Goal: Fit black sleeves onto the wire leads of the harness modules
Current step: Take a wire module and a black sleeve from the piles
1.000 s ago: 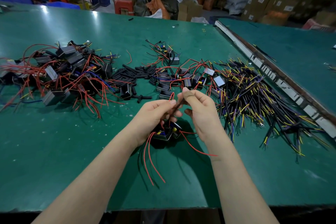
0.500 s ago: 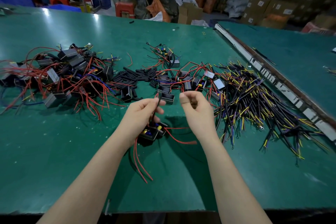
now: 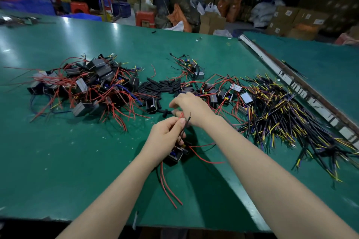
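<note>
My left hand (image 3: 167, 136) pinches the red and black wire leads (image 3: 181, 120) of a black harness module (image 3: 175, 155), which lies on the table just below it. Two more of its red leads (image 3: 167, 186) trail toward me. My right hand (image 3: 191, 109) reaches left over the table. Its finger and thumb are spread just right of a single black sleeve (image 3: 165, 113), with nothing held between them. The pile of black sleeves (image 3: 155, 87) lies just beyond.
A heap of modules with red leads (image 3: 87, 87) fills the left of the green table (image 3: 77, 161). More modules (image 3: 223, 93) sit behind my right hand. Black and yellow wires (image 3: 281, 118) spread to the right. A metal rail (image 3: 291, 83) borders the table there.
My right hand has left the lead and moved up and left toward the sleeves. My left hand kept its hold on the leads. The view tilted up a little.
</note>
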The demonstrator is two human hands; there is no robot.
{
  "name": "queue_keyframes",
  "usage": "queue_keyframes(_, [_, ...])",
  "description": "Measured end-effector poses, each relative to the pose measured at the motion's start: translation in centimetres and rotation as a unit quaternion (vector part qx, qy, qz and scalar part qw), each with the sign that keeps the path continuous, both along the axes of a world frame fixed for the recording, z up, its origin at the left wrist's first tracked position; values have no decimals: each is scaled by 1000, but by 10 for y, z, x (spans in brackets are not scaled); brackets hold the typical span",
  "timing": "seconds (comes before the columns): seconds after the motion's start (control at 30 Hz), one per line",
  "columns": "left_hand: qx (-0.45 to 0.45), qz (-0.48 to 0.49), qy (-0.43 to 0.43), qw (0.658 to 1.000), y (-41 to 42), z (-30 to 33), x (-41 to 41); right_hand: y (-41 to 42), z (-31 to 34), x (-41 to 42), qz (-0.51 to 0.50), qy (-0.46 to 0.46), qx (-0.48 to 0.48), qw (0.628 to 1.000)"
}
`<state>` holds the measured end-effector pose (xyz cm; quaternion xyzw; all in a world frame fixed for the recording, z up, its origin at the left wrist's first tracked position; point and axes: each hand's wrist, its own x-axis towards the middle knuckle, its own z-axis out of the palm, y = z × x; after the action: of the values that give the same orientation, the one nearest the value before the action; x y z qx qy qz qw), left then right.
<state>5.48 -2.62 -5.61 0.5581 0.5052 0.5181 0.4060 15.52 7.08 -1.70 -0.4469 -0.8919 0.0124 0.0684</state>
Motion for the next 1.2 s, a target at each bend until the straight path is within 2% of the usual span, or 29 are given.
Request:
queue_keyframes(0.2, [-18, 18, -60, 998, 4, 0, -1, 18, -8, -11, -30, -105, 14, 994])
queue_keyframes(0.27, [-27, 42, -104, 993, 8, 1, -2, 23, -3, -12, -40, -73, -14, 996])
queue_keyframes(0.37, [-29, 79, -141, 986, 13, 1, -4, 20, -1, -17, 17, -46, -36, 998])
queue_keyframes(0.47, [-24, 87, -129, 988, 15, -1, -6, 16, -1, -27, 72, -84, -59, 992])
queue_keyframes(0.6, [1, 123, -75, 990, 22, -5, -7, 34, 20, -38, 57, -143, -97, 983])
queue_keyframes(0.73, [0, 116, -90, 989, 26, -6, -8, 48, 20, -59, 60, -95, -80, 990])
queue_keyframes(0.8, [-6, 115, -100, 988, 27, -6, -9, 53, 13, -69, 62, -152, -109, 980])
queue_keyframes(0.9, [-15, 103, -103, 989, 29, -8, -9, 56, 12, -65, 73, -150, -121, 979])
queue_keyframes(1.07, [-33, 67, -106, 992, 30, -8, -8, 57, 29, -43, 61, -220, -135, 964])
queue_keyframes(1.2, [-20, 78, -79, 994, 30, -11, -8, 70, 34, -50, 37, -123, -86, 988])
